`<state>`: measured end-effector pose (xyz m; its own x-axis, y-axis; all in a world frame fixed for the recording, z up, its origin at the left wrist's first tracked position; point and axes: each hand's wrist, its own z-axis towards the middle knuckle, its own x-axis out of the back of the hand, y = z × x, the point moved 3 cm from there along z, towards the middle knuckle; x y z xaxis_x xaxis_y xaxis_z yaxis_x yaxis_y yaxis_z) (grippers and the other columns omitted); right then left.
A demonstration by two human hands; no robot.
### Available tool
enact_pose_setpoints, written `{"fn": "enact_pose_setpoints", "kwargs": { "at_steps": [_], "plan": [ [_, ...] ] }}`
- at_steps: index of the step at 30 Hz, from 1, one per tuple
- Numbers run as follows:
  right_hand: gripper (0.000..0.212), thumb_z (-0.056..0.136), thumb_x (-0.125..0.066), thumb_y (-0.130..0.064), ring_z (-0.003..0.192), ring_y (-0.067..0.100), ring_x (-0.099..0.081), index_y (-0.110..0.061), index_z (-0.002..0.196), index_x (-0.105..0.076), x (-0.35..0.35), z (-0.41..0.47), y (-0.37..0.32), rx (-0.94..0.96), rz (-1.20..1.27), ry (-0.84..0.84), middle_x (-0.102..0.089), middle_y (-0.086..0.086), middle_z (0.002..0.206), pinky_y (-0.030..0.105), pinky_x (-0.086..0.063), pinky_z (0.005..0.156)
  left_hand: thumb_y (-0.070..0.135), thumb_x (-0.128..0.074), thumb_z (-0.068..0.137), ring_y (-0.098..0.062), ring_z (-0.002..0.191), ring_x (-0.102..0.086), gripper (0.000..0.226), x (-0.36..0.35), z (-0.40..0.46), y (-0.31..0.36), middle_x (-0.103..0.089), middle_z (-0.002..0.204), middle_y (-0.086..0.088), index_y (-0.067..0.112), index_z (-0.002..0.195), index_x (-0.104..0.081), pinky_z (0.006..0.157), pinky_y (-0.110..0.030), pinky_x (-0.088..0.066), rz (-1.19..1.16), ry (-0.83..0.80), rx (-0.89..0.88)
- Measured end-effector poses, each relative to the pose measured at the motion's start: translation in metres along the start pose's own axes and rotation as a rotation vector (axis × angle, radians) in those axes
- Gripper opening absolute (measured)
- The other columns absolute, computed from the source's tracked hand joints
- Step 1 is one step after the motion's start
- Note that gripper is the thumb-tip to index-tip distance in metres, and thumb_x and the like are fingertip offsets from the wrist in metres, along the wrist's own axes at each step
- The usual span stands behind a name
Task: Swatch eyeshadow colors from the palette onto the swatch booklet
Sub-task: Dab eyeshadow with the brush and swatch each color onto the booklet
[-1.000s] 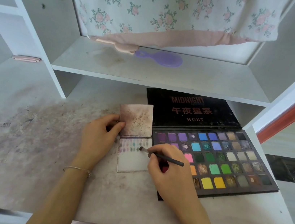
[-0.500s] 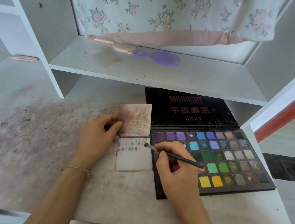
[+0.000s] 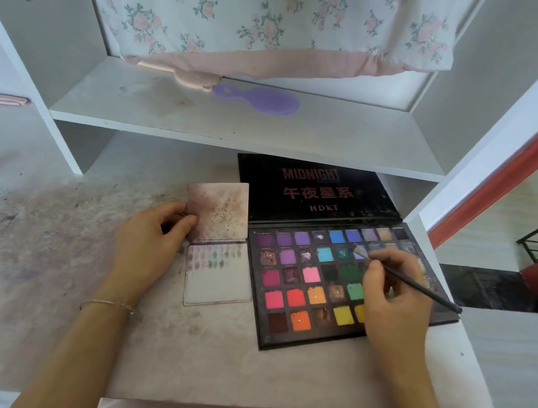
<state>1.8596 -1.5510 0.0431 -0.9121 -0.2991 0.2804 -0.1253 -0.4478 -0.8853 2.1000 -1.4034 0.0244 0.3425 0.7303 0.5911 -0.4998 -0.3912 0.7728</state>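
Note:
An open black eyeshadow palette (image 3: 289, 341) with several coloured pans lies on the desk, its lid propped against the back. To its left lies the open swatch booklet (image 3: 220, 283), with small colour swatches across the top of its white lower page. My left hand (image 3: 147, 245) holds the booklet's raised upper page by its left edge, thumb on the page. My right hand (image 3: 392, 300) pinches a thin black brush (image 3: 421, 289) over the palette. The brush tip touches a light blue-lilac pan in the second row.
The stained white desk (image 3: 45, 259) sits under a shelf (image 3: 237, 123) that carries a purple hairbrush (image 3: 261, 99) and a pink item. A floral cloth (image 3: 270, 13) hangs behind it. The desk's right edge drops to the floor near a red door frame (image 3: 527, 153).
My right hand has carried the brush from the booklet's swatch page rightward onto the palette, tip now in a blue-lilac pan. My left hand has stayed on the booklet.

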Motion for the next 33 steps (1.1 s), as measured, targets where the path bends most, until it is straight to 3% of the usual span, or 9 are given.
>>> {"fn": "enact_pose_setpoints", "kwargs": {
  "at_steps": [2,5,9,12,14,18,22,33],
  "plan": [
    [0.033,0.088,-0.049,-0.001,0.072,0.008,-0.06,-0.034,0.083,-0.051,0.014,0.006,0.006,-0.046,-0.023,0.078,-0.059,-0.004,0.079,0.015,-0.051,0.053,0.014,-0.059,0.087,-0.01,0.074,-0.058,0.018,0.0,0.0,0.001,-0.063,0.083,0.008,0.014,0.102,-0.068,0.065,-0.012,-0.038,0.01,-0.005,-0.003],
    [0.026,0.088,-0.049,-0.003,0.062,-0.002,-0.059,-0.029,0.084,-0.052,0.032,0.013,0.017,-0.11,-0.063,0.193,-0.059,-0.005,0.072,0.007,-0.045,0.047,0.013,-0.059,0.087,-0.011,0.076,-0.057,0.019,-0.001,0.0,0.001,-0.062,0.084,0.009,0.013,0.103,-0.068,0.065,-0.012,-0.036,0.019,-0.005,-0.003],
    [0.018,0.089,-0.048,-0.006,0.055,0.01,-0.054,-0.023,0.086,-0.052,0.047,0.018,0.031,-0.152,-0.176,0.258,-0.055,0.0,0.063,0.012,-0.042,0.044,0.013,-0.059,0.086,-0.013,0.079,-0.057,0.019,0.0,-0.001,0.001,-0.062,0.086,0.007,0.011,0.103,-0.068,0.065,-0.015,-0.036,0.033,-0.004,-0.012],
    [0.015,0.089,-0.046,-0.006,0.057,-0.006,-0.053,-0.019,0.086,-0.052,0.05,0.018,0.037,-0.157,-0.252,0.285,-0.052,-0.005,0.062,0.003,-0.038,0.048,0.013,-0.059,0.086,-0.014,0.08,-0.058,0.018,0.0,-0.001,0.001,-0.063,0.086,0.006,0.011,0.102,-0.068,0.071,-0.023,-0.039,0.043,-0.008,-0.01],
    [0.014,0.09,-0.046,-0.007,0.058,-0.008,-0.053,-0.019,0.086,-0.052,0.05,0.018,0.039,-0.164,-0.278,0.277,-0.052,-0.007,0.063,0.002,-0.037,0.049,0.014,-0.059,0.086,-0.015,0.082,-0.059,0.02,0.0,-0.001,0.001,-0.064,0.088,0.005,0.012,0.104,-0.068,0.075,-0.026,-0.04,0.041,-0.014,0.0],
    [0.015,0.09,-0.045,-0.007,0.053,0.006,-0.049,-0.02,0.085,-0.051,0.048,0.02,0.041,-0.155,-0.332,0.2,-0.051,-0.005,0.057,0.008,-0.038,0.044,0.015,-0.059,0.086,-0.017,0.084,-0.06,0.021,0.0,-0.001,0.0,-0.067,0.092,0.001,0.012,0.105,-0.067,0.077,-0.028,-0.042,0.044,-0.014,0.016],
    [0.015,0.09,-0.044,-0.008,0.054,0.003,-0.047,-0.018,0.08,-0.05,0.047,0.022,0.043,-0.177,-0.415,0.164,-0.048,-0.006,0.055,0.011,-0.029,0.045,0.014,-0.059,0.086,-0.016,0.082,-0.059,0.021,0.0,-0.002,0.002,-0.063,0.087,0.005,0.011,0.105,-0.067,0.077,-0.028,-0.041,0.044,-0.012,0.019],
    [0.025,0.089,-0.045,-0.009,0.053,0.002,-0.046,-0.024,0.069,-0.045,0.047,0.021,0.039,-0.184,-0.431,0.19,-0.047,-0.008,0.055,0.011,-0.029,0.044,0.014,-0.059,0.087,-0.015,0.084,-0.057,0.019,0.002,-0.003,0.005,-0.064,0.09,0.004,0.012,0.104,-0.068,0.077,-0.026,-0.039,0.041,-0.017,0.009]
  ]
}}
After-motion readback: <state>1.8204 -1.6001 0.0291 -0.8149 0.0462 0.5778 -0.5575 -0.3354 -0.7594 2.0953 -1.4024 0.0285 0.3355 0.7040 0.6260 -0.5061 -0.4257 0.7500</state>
